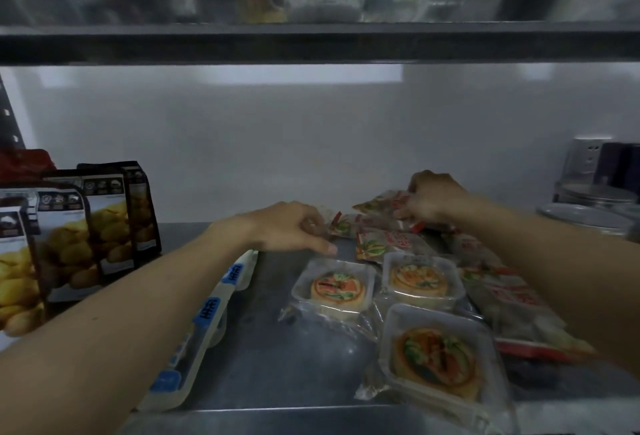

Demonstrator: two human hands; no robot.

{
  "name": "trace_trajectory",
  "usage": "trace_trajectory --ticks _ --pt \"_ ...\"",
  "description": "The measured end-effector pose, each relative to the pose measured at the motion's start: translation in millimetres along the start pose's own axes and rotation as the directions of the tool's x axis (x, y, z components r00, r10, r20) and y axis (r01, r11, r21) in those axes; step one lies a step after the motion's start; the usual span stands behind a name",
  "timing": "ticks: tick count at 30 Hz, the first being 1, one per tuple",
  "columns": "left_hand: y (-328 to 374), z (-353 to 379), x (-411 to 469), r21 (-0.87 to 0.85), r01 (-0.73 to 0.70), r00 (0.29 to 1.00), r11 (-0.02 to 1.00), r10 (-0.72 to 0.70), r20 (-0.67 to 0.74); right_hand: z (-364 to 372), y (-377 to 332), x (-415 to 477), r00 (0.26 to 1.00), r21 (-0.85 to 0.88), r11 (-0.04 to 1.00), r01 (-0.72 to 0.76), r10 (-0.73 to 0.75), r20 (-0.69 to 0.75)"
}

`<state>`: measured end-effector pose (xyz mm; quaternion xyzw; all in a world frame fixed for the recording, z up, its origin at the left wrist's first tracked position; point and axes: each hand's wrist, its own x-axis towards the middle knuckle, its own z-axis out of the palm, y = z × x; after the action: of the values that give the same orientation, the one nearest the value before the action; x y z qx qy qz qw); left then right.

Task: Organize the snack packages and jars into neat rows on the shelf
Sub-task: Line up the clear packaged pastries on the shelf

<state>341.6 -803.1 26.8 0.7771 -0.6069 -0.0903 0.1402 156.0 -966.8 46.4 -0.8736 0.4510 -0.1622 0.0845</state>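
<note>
On the steel shelf (277,358) lie three clear-wrapped round pastries: one at the middle (337,291), one behind it to the right (420,280), and a near one (436,362). Behind them is a loose pile of red-and-clear snack packets (388,242). My left hand (291,226) hovers with curled fingers over the far edge of the middle pastry, touching a packet's end. My right hand (433,197) pinches a red-and-clear packet at the back of the pile. More such packets (512,306) lie under my right forearm.
Dark bags with yellow fruit pictures (90,233) stand in a row at the left. A long pack with blue labels (207,317) lies under my left forearm. Metal-lidded jars (588,213) stand at the right. Another shelf (311,43) hangs low overhead.
</note>
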Motion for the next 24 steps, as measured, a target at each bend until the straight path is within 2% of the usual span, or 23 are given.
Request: trace_trajectory --ticks 4,8,13,19,24 --pt "9 3 -8 0.002 -0.021 0.989 1.000 0.021 0.145 9 20 1 0.990 -0.026 0.992 -0.124 0.126 0.063" --pt "11 5 -10 0.002 -0.022 0.972 1.000 0.021 0.234 10 22 -2 0.986 0.001 0.990 -0.143 0.142 0.088" --pt "6 7 -9 -0.018 -0.063 0.969 0.998 0.065 0.238 7 16 -7 0.984 -0.016 0.990 -0.137 0.138 0.115" --pt "-6 5 -7 -0.002 -0.065 0.978 0.998 0.064 0.198 6 -6 -10 0.997 -0.071 0.997 -0.039 0.044 0.064" --pt "-18 3 -4 0.076 0.005 0.994 0.997 -0.014 0.112 10 -30 -7 0.979 -0.054 0.981 0.185 -0.180 0.095"
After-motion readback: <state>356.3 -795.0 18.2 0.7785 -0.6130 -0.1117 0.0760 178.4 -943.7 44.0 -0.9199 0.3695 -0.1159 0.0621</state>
